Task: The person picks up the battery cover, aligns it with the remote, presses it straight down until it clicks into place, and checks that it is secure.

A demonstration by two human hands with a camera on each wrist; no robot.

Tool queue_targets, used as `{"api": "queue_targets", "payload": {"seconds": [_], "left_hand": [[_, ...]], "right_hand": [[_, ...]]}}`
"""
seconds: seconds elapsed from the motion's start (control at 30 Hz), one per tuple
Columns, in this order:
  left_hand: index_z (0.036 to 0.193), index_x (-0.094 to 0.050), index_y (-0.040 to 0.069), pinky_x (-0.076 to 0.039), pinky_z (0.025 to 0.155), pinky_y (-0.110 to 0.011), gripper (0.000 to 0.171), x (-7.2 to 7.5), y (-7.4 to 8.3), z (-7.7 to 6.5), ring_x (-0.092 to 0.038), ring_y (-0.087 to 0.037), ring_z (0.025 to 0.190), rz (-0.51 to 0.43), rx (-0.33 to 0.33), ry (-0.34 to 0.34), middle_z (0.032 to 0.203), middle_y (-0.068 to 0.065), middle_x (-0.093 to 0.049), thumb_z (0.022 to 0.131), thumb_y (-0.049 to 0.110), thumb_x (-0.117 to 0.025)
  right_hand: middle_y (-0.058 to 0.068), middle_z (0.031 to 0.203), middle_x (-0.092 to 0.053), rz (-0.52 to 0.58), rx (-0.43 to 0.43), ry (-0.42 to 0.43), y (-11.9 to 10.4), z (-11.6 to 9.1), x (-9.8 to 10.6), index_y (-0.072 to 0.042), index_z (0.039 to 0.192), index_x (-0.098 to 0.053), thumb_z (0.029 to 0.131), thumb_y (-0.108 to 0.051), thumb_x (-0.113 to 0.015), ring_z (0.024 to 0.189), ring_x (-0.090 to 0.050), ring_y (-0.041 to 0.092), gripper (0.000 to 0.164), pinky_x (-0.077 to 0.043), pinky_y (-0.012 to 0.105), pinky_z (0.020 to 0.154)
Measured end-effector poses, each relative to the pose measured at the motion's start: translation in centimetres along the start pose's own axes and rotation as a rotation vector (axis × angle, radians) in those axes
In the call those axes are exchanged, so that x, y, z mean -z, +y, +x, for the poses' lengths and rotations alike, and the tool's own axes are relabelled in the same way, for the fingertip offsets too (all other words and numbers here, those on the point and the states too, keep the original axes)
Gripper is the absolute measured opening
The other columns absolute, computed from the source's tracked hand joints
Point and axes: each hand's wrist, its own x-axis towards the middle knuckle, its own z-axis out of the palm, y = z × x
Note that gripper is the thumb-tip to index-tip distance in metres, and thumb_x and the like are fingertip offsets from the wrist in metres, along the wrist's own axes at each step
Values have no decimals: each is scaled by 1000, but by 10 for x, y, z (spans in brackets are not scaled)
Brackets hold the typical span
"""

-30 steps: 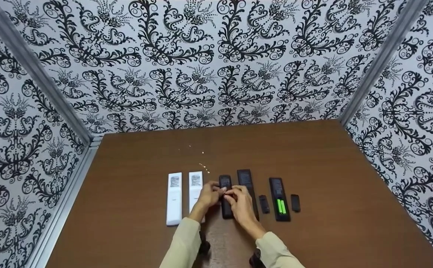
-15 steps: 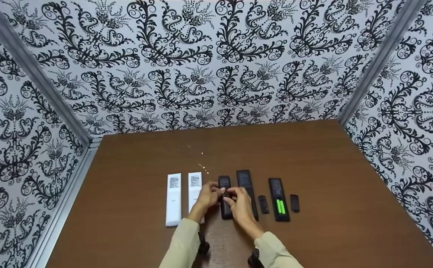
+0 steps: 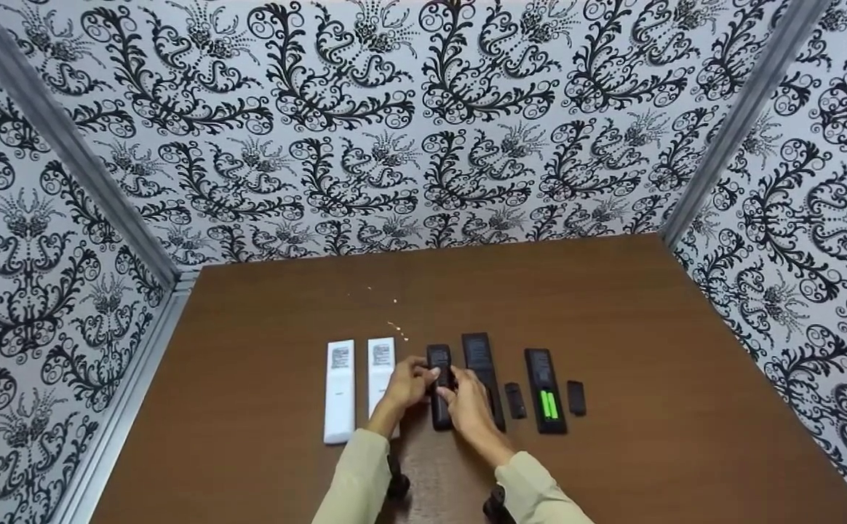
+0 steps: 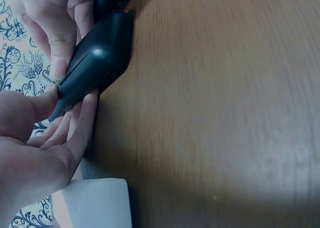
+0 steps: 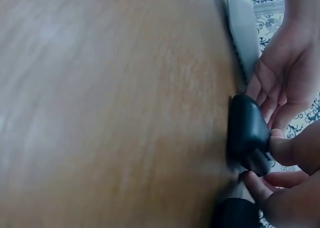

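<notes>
Between both hands a small black remote control (image 3: 440, 416) lies back side up on the table. My left hand (image 3: 407, 382) holds its left side, thumb on top and fingers along the edge. My right hand (image 3: 473, 407) grips its right side, with thumb and fingers apart around the body in the head view. In the right wrist view, a dark piece (image 5: 260, 163) juts from the side of the remote near the right fingers; whether it is the battery cover I cannot tell. The left wrist view shows a seam along the remote's (image 4: 100, 58) back.
Two white remotes (image 3: 340, 393) lie at left, one partly behind the left hand. A longer black remote (image 3: 477, 349) lies right of the hands. Further right are a loose cover (image 3: 515, 400), an open remote (image 3: 539, 364) with green batteries (image 3: 549, 405), and another cover (image 3: 576, 398).
My right hand's fingers have shifted down and right along the black remote, from its upper middle towards its right edge. The left hand stays on the remote's left side.
</notes>
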Motion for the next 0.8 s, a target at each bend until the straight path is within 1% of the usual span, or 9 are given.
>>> {"api": "queue_targets", "payload": {"seconds": [0.07, 0.13, 0.27, 0.43, 0.57, 0.67, 0.8], "left_hand": [[123, -53, -14, -61, 62, -35, 35, 0, 0, 0, -63, -17, 72, -1, 0, 0, 97, -24, -68, 96, 6, -62], [123, -53, -13, -60, 62, -34, 34, 0, 1, 1, -62, -17, 72, -3, 6, 2, 96, -23, -68, 97, 7, -62], [123, -53, -13, -60, 63, -34, 34, -1, 2, 0, -62, -16, 73, 2, 7, 8, 96, -22, -68, 97, 7, -62], [123, -53, -14, -60, 64, -35, 35, 0, 2, -3, -63, -18, 73, 20, -13, 14, 95, -24, -67, 97, 8, -62], [122, -54, -14, -60, 64, -35, 35, -1, 2, -3, -63, -17, 72, 32, -19, 21, 95, -24, -68, 96, 8, -62], [122, -55, -14, -60, 63, -34, 35, -2, 2, -3, -64, -17, 71, 37, -15, 36, 95, -24, -69, 96, 8, -63], [121, -56, -14, -60, 61, -33, 35, -5, 4, -3, -66, -17, 70, 41, -1, 74, 94, -24, -69, 95, 7, -65]], "right_hand": [[29, 122, -62, -33, 10, -13, -2, 1, 1, 15, 132, -55, 94, -6, -68, 114, -63, 42, 45, -54, 49, 94], [29, 123, -62, -43, 10, -23, -3, 2, 1, 15, 132, -54, 94, -6, -67, 115, -62, 42, 46, -53, 50, 96], [28, 125, -61, -24, -17, -30, -3, 2, 0, 14, 134, -53, 94, -6, -67, 118, -61, 42, 47, -52, 49, 98], [26, 130, -60, -11, -57, -33, -2, 3, -2, 11, 137, -52, 95, -7, -66, 122, -59, 41, 47, -52, 49, 99], [27, 130, -60, -14, -67, -23, -2, 2, -2, 10, 136, -54, 95, -7, -66, 123, -59, 41, 46, -52, 49, 100], [27, 129, -60, -22, -58, -22, -4, 2, -1, 10, 135, -54, 95, -7, -67, 122, -59, 42, 45, -52, 49, 100], [27, 126, -62, -37, -37, -23, -4, 3, 1, 12, 133, -56, 94, -7, -68, 119, -60, 43, 45, -51, 50, 100]]}}
